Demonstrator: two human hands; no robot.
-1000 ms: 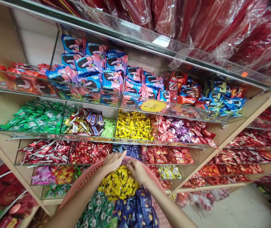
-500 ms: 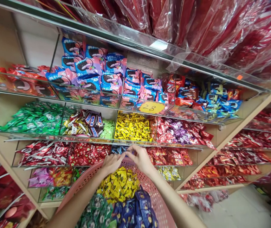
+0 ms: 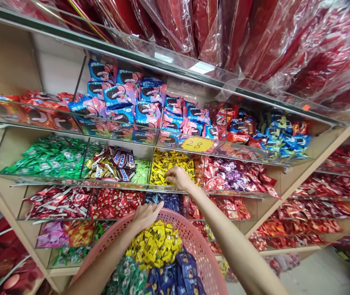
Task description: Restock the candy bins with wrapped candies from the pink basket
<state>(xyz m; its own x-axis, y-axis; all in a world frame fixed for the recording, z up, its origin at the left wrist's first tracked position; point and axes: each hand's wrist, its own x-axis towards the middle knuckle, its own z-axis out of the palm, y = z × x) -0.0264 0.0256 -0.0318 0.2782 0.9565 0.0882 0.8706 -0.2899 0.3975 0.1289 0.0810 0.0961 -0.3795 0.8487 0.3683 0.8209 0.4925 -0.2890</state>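
My right hand [image 3: 179, 178] is at the front of a shelf compartment of yellow-wrapped candies [image 3: 175, 157]. Its fingers are bent and drawn together over the candies, and whatever lies between the fingertips is too small to make out. Lower and to the left, my left hand [image 3: 147, 214] stretches its fingers out above the far rim of a pink perforated basket [image 3: 197, 231], apparently holding nothing. Inside the basket lie yellow candies [image 3: 154, 243], green-wrapped candies [image 3: 125, 276] and dark blue packets [image 3: 175, 276].
Glass-fronted shelves hold green candies [image 3: 55, 157], Snickers bars [image 3: 122, 159], red candies [image 3: 116, 203] and blue-wrapped candies [image 3: 165, 200]. Above are blue-and-pink cookie packs [image 3: 119, 96] and a yellow "28" tag [image 3: 197, 144]. Plastic-wrapped red goods [image 3: 224, 37] stand on top. Wooden shelf sides [image 3: 303, 172] slant right.
My hands were together over the basket's far rim. My right hand has moved up to the yellow candy compartment; my left hand has stayed near the rim, its fingers now stretched out.
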